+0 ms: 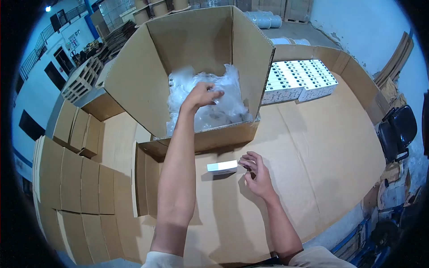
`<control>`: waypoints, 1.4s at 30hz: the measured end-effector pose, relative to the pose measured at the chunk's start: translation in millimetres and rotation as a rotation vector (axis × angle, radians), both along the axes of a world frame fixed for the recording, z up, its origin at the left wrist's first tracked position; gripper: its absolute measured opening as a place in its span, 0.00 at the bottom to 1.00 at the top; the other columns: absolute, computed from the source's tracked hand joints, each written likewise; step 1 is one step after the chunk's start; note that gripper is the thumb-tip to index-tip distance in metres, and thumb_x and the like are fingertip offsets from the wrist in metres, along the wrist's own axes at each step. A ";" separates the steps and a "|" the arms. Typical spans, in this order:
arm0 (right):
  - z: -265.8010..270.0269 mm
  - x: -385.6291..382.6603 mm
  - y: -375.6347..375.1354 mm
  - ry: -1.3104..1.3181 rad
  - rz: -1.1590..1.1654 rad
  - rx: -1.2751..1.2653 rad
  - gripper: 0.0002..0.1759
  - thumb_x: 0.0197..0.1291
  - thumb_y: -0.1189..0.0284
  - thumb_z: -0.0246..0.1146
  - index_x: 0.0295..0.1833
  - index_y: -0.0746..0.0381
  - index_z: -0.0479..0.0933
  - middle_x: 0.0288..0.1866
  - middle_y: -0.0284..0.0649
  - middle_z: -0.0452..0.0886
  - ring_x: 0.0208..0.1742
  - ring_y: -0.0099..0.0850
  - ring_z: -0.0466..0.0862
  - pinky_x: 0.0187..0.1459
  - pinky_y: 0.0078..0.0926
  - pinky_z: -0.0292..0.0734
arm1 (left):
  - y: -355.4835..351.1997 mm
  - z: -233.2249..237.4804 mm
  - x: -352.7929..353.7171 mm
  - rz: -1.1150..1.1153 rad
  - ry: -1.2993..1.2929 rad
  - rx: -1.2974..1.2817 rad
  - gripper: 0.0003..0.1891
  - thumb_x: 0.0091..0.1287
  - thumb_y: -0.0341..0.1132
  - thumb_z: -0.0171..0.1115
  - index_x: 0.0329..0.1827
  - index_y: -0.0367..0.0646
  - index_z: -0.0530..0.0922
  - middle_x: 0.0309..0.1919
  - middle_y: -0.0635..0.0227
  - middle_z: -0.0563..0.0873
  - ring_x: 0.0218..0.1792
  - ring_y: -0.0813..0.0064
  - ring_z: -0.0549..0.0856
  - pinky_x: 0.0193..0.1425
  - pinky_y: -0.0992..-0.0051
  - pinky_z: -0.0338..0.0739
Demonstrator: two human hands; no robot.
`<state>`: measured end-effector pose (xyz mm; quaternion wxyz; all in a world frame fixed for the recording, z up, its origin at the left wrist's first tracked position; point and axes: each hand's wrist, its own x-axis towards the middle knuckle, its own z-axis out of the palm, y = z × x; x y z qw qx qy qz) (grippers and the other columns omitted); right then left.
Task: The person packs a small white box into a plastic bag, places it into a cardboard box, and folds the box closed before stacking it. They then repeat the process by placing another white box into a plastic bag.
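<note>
My left hand (204,95) reaches into a large open cardboard box (192,35), its fingers curled over crumpled clear plastic bags (223,114). Whether the fingers grip any of the plastic is hard to make out. On the cardboard-covered table (308,156), a small white box (222,167) lies in front of the large box. Just right of that small box is my right hand (255,172), its fingers apart and curved, with nothing held. A slight gap separates the fingertips from the small box.
Rows of small white boxes (299,82) stand at the back right, by a raised cardboard edge (353,73). Folded brown cartons (76,178) are stacked at the left, and a narrow open carton (146,178) stands beside my left forearm. A black chair (397,129) is at the right.
</note>
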<state>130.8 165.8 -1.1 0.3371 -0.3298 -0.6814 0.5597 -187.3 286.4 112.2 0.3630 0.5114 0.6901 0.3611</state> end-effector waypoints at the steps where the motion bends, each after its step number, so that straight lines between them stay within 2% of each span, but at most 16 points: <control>1: -1.8 0.0 -0.3 0.003 -0.007 0.025 0.37 0.58 0.91 0.51 0.75 0.64 0.62 0.68 0.54 0.78 0.69 0.42 0.84 0.56 0.29 0.82 | -0.7 0.7 -0.3 0.006 -0.067 0.033 0.17 0.73 0.42 0.70 0.52 0.34 0.87 0.42 0.65 0.88 0.45 0.73 0.86 0.52 0.65 0.87; 3: -1.6 -0.6 -0.5 0.007 -0.007 0.008 0.36 0.58 0.90 0.52 0.75 0.64 0.62 0.68 0.54 0.78 0.69 0.41 0.84 0.57 0.30 0.82 | -4.4 3.2 -0.3 0.006 -0.162 0.065 0.16 0.76 0.42 0.68 0.51 0.35 0.87 0.44 0.68 0.87 0.46 0.74 0.85 0.52 0.65 0.87; 7: -5.8 -0.6 0.7 0.005 -0.006 0.013 0.36 0.59 0.90 0.53 0.75 0.65 0.62 0.68 0.54 0.79 0.69 0.41 0.84 0.58 0.31 0.82 | -2.6 -4.6 -4.6 0.032 -0.180 0.073 0.14 0.77 0.40 0.66 0.50 0.35 0.87 0.43 0.67 0.86 0.46 0.74 0.84 0.51 0.67 0.87; 12: -7.3 -0.9 0.7 0.004 -0.012 0.015 0.35 0.59 0.89 0.54 0.75 0.65 0.62 0.67 0.54 0.79 0.69 0.41 0.84 0.58 0.32 0.82 | -12.6 1.5 5.3 0.120 -0.297 0.241 0.13 0.79 0.38 0.62 0.50 0.36 0.86 0.42 0.65 0.85 0.44 0.75 0.84 0.50 0.70 0.87; 15: -2.9 -1.0 -0.3 -0.012 -0.010 0.014 0.35 0.59 0.89 0.54 0.75 0.65 0.62 0.68 0.54 0.79 0.69 0.41 0.84 0.59 0.32 0.82 | -8.4 3.5 9.4 0.207 -0.223 0.306 0.13 0.79 0.37 0.60 0.47 0.36 0.88 0.36 0.65 0.86 0.40 0.76 0.85 0.44 0.74 0.86; 18: -2.3 -0.4 0.5 -0.005 -0.007 0.006 0.35 0.59 0.89 0.54 0.75 0.65 0.62 0.68 0.54 0.79 0.69 0.41 0.84 0.61 0.33 0.82 | -1.0 -0.8 1.1 0.252 -0.123 0.251 0.17 0.79 0.41 0.59 0.51 0.36 0.88 0.43 0.60 0.90 0.44 0.69 0.88 0.51 0.68 0.86; 21: -1.1 -0.7 0.1 -0.010 -0.004 -0.009 0.35 0.59 0.89 0.54 0.75 0.65 0.62 0.68 0.54 0.79 0.69 0.42 0.83 0.62 0.35 0.81 | 3.7 -12.5 -9.5 0.312 0.255 0.436 0.20 0.78 0.46 0.59 0.54 0.37 0.88 0.50 0.56 0.92 0.49 0.60 0.90 0.59 0.63 0.82; 24: 0.6 -0.5 -0.1 -0.016 -0.007 -0.005 0.36 0.59 0.89 0.53 0.75 0.65 0.62 0.68 0.55 0.79 0.69 0.42 0.84 0.63 0.35 0.81 | 0.6 -0.2 -6.2 0.438 0.215 0.400 0.20 0.79 0.47 0.59 0.55 0.40 0.88 0.52 0.52 0.91 0.52 0.53 0.89 0.63 0.62 0.78; 27: 0.1 -0.7 -0.3 -0.048 -0.015 0.030 0.36 0.58 0.89 0.53 0.74 0.65 0.62 0.68 0.55 0.79 0.68 0.43 0.84 0.64 0.36 0.81 | 4.1 3.6 -4.6 0.427 0.273 0.806 0.17 0.79 0.43 0.60 0.55 0.40 0.89 0.49 0.55 0.92 0.51 0.60 0.90 0.61 0.66 0.79; 30: -4.2 1.6 -0.6 -0.052 -0.017 0.076 0.35 0.58 0.89 0.53 0.74 0.65 0.62 0.67 0.55 0.79 0.67 0.42 0.85 0.65 0.37 0.81 | -11.1 28.6 5.1 0.470 0.101 0.788 0.14 0.78 0.38 0.62 0.56 0.40 0.89 0.48 0.60 0.93 0.49 0.70 0.89 0.60 0.70 0.79; 31: -5.2 1.8 -0.2 -0.045 -0.017 0.093 0.35 0.58 0.89 0.53 0.74 0.65 0.62 0.67 0.55 0.79 0.67 0.42 0.85 0.65 0.37 0.81 | -13.0 34.5 7.0 0.483 0.013 0.809 0.11 0.77 0.34 0.64 0.55 0.39 0.89 0.46 0.65 0.93 0.48 0.78 0.86 0.56 0.74 0.79; 34: -3.2 2.9 -1.9 -0.011 -0.024 0.061 0.35 0.58 0.89 0.53 0.74 0.65 0.62 0.66 0.55 0.79 0.67 0.42 0.85 0.66 0.37 0.81 | -24.7 52.2 12.8 0.523 -0.082 0.871 0.10 0.75 0.32 0.66 0.54 0.38 0.89 0.43 0.66 0.92 0.46 0.80 0.86 0.53 0.76 0.80; 35: -3.9 3.1 -2.2 0.002 -0.031 0.065 0.35 0.58 0.89 0.53 0.74 0.66 0.62 0.65 0.55 0.79 0.66 0.41 0.86 0.65 0.36 0.82 | -30.4 57.2 14.6 0.540 -0.099 0.862 0.14 0.74 0.32 0.69 0.58 0.35 0.85 0.44 0.65 0.91 0.46 0.79 0.86 0.52 0.76 0.80; 38: -9.6 1.1 -5.2 0.040 -0.055 0.044 0.34 0.59 0.90 0.53 0.73 0.66 0.62 0.63 0.54 0.80 0.64 0.40 0.87 0.63 0.35 0.82 | -56.4 68.8 33.8 0.527 -0.130 0.962 0.16 0.71 0.29 0.72 0.59 0.36 0.83 0.42 0.66 0.90 0.43 0.81 0.85 0.48 0.79 0.80; 42: -24.6 1.4 -2.8 0.139 -0.108 0.034 0.31 0.63 0.90 0.52 0.72 0.67 0.63 0.61 0.53 0.80 0.59 0.37 0.89 0.59 0.33 0.84 | -122.2 78.8 87.7 0.524 -0.334 0.831 0.17 0.68 0.27 0.75 0.58 0.38 0.82 0.41 0.68 0.89 0.39 0.85 0.85 0.41 0.83 0.79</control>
